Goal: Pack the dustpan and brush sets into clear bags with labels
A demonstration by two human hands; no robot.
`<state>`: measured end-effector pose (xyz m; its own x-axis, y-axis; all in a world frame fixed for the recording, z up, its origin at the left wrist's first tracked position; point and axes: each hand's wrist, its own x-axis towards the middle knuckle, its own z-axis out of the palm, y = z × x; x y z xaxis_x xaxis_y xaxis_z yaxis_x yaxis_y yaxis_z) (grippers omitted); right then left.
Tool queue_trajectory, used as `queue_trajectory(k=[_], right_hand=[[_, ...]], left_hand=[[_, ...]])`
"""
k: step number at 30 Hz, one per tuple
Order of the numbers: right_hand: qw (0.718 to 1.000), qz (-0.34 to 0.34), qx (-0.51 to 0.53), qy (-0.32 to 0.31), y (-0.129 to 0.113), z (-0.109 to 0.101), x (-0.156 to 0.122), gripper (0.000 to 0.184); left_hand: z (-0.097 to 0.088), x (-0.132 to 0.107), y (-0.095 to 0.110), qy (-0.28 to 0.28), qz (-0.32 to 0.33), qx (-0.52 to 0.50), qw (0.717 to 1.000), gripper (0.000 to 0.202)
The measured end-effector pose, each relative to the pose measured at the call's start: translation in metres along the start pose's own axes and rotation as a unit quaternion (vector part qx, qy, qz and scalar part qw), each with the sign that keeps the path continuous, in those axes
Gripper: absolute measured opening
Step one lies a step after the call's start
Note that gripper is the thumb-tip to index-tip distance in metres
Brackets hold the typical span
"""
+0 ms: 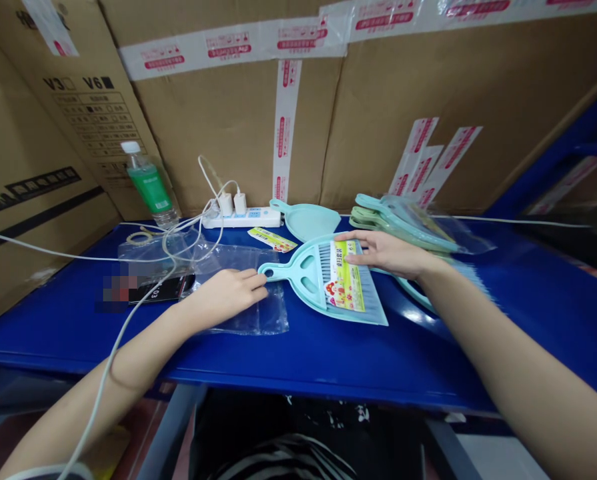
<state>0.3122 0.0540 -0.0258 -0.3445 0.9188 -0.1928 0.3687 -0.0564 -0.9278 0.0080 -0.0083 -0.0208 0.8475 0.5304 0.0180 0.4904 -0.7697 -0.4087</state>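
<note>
A light-blue dustpan (305, 303) lies face up, with a matching hand brush (308, 272) nested in it, its grey-blue bristles towards the right. Across the bristles sits a yellow-and-white printed label card (345, 283). My left hand (233, 293) has its fingers curled at the handle end, above a clear plastic bag (273, 317). My right hand (383, 252) grips the set's far right side, thumb over the card and fingers along the far edge. The left fingertips are partly hidden.
Behind stand another blue dustpan (313, 222), a loose label card (273, 239) and a power strip (265, 217) with cables. Bagged dustpans (408, 220) are stacked back right. To the left are a green-labelled bottle (151, 187) and a phone (163, 289). Cardboard (218, 120) walls the back.
</note>
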Motion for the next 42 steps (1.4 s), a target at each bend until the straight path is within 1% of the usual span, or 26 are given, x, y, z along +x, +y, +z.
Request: queue_trajectory(k=[4, 7, 11, 14, 17, 19, 24, 27, 30, 33, 35, 36, 37, 39, 41, 42], right_hand=[[1.000, -0.006, 0.006, -0.015, 0.000, 0.000, -0.001, 0.056], [1.000, 0.005, 0.009, -0.012, -0.001, 0.000, -0.001, 0.057], [0.999, 0.014, 0.043, -0.016, -0.004, 0.000, -0.004, 0.059], [0.998, 0.005, 0.058, -0.019, -0.007, 0.000, -0.008, 0.060], [0.998, -0.006, 0.052, -0.025, -0.010, 0.003, -0.011, 0.060], [0.998, -0.016, 0.045, -0.035, -0.011, 0.007, -0.012, 0.060], [0.996, -0.049, 0.043, -0.063, -0.011, 0.025, -0.011, 0.056], [0.995, -0.055, 0.060, -0.065, -0.011, 0.036, -0.011, 0.057], [0.993, -0.043, 0.088, -0.064, -0.008, 0.045, -0.008, 0.057], [0.991, -0.032, 0.118, -0.058, -0.003, 0.051, -0.004, 0.056], [0.990, -0.026, 0.129, -0.041, 0.000, 0.053, -0.001, 0.056], [0.990, -0.021, 0.133, -0.032, 0.001, 0.053, 0.000, 0.056], [0.990, -0.017, 0.136, -0.025, 0.002, 0.052, 0.002, 0.057], [0.990, -0.011, 0.143, -0.020, 0.004, 0.049, 0.003, 0.057], [0.989, -0.012, 0.149, -0.022, 0.005, 0.046, 0.004, 0.057], [0.988, -0.014, 0.151, -0.023, 0.005, 0.045, 0.005, 0.057]], left_hand=[[0.000, -0.001, 0.001, 0.008, -0.018, 0.006, 1.000, 0.016], [-0.001, -0.003, -0.001, 0.037, -0.032, 0.010, 0.999, 0.016], [-0.001, -0.006, -0.002, 0.095, -0.031, 0.018, 0.995, 0.017], [-0.001, -0.006, -0.001, 0.154, -0.009, 0.007, 0.988, 0.018], [0.000, -0.006, 0.001, 0.203, 0.009, -0.004, 0.979, 0.021], [0.000, -0.006, 0.002, 0.219, 0.013, -0.015, 0.976, 0.023], [0.003, -0.004, 0.008, 0.217, 0.000, -0.049, 0.975, 0.030], [0.006, -0.004, 0.013, 0.236, -0.018, -0.078, 0.969, 0.028], [0.008, -0.003, 0.016, 0.257, -0.033, -0.141, 0.956, 0.023], [0.006, -0.002, 0.014, 0.246, -0.063, -0.171, 0.952, 0.024], [0.003, -0.003, 0.009, 0.229, -0.125, -0.143, 0.955, 0.025], [0.000, -0.004, 0.005, 0.213, -0.175, -0.113, 0.955, 0.026], [-0.002, -0.006, 0.001, 0.186, -0.230, -0.074, 0.952, 0.027], [-0.006, -0.011, -0.007, 0.109, -0.346, 0.003, 0.932, 0.028], [-0.011, -0.016, -0.014, 0.025, -0.418, 0.038, 0.907, 0.029], [-0.013, -0.017, -0.016, -0.011, -0.438, 0.041, 0.898, 0.030]])
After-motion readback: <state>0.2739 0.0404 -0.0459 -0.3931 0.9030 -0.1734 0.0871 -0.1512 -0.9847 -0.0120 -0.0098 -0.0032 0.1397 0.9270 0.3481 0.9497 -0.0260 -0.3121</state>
